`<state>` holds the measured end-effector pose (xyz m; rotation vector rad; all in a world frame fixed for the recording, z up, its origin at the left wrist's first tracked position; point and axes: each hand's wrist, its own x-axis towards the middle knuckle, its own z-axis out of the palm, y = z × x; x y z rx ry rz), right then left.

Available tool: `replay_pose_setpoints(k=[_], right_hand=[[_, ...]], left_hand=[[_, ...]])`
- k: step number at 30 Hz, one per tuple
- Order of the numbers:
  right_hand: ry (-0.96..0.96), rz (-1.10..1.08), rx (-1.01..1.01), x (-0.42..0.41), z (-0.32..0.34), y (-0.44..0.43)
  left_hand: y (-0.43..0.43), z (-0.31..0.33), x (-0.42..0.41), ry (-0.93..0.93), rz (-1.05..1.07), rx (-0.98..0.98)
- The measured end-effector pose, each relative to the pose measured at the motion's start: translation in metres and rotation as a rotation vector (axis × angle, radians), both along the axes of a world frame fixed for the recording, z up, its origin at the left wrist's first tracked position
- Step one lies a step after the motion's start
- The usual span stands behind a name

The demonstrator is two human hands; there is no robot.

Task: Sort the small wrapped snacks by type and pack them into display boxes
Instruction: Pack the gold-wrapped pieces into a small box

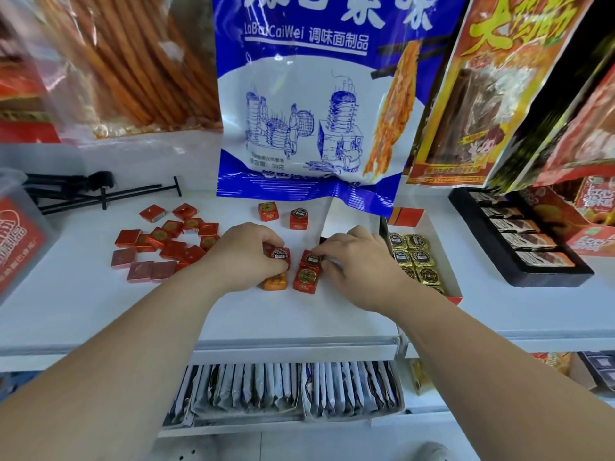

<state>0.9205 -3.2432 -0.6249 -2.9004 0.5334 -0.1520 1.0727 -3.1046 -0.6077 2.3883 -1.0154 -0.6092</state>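
**Current state.** The left hand (248,254) has its fingers curled down over the first red cube (281,257), thumb and fingertips closed on its sides. The right hand (359,261) pinches the second red cube (311,257) with bent fingertips. The two held cubes lie just apart, between the opposing fingertips, and both appear to rest on the white shelf (299,317). An orange cube (274,281) lies directly below the left fingers, and a third red cube (306,280) touches the near side of the second.

**Surroundings.**
- Two far cubes (268,211) sit beyond the fingertips.
- A heap of flat red squares (166,247) lies outboard of the left hand.
- The display box (444,257), part-filled with gold cubes (416,257), lies behind the right hand's knuckles.

**Hazards (judgement).**
1. Mixed types. The orange cube sits inside the red group. A sweep that gathers the group together would carry it along and spoil the sort.
2. Wrong box. The nearest box holds gold cubes only, so red cubes placed there would undo the sorting.
3. Slippage. The foil wrappers look slick, and a light pinch on the corners could let a cube tip or drop.
4. Knock-on. The right wrist is close to the box wall, so a backward move could shift the packed rows.
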Motion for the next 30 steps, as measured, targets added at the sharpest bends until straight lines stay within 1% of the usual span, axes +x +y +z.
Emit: replay_pose_setpoints(k=[4, 9, 14, 18, 21, 27, 30], right_hand=[[0.001, -0.016, -0.043, -0.003, 0.003, -0.003], [0.085, 0.014, -0.113, 0.001, 0.006, 0.002], [0.082, -0.006, -0.16, 0.003, 0.006, 0.003], [0.121, -0.025, -0.121, -0.002, 0.011, -0.001], [0.134, 0.004, -0.106, -0.004, 0.011, 0.001], [0.088, -0.021, -0.121, -0.006, 0.012, -0.004], [0.032, -0.069, -0.08, -0.009, 0.013, -0.008]], left_hand=[[-0.001, 0.0, 0.001, 0.0, 0.01, 0.003], [-0.005, 0.0, -0.002, 0.016, 0.028, -0.02], [-0.007, -0.001, -0.003, 0.028, 0.013, -0.05], [-0.006, -0.005, -0.002, 0.059, 0.004, -0.097], [-0.007, -0.006, -0.003, 0.011, -0.01, -0.115], [-0.012, -0.005, -0.007, -0.03, 0.011, -0.172], [-0.014, -0.004, -0.01, -0.025, -0.007, -0.188]])
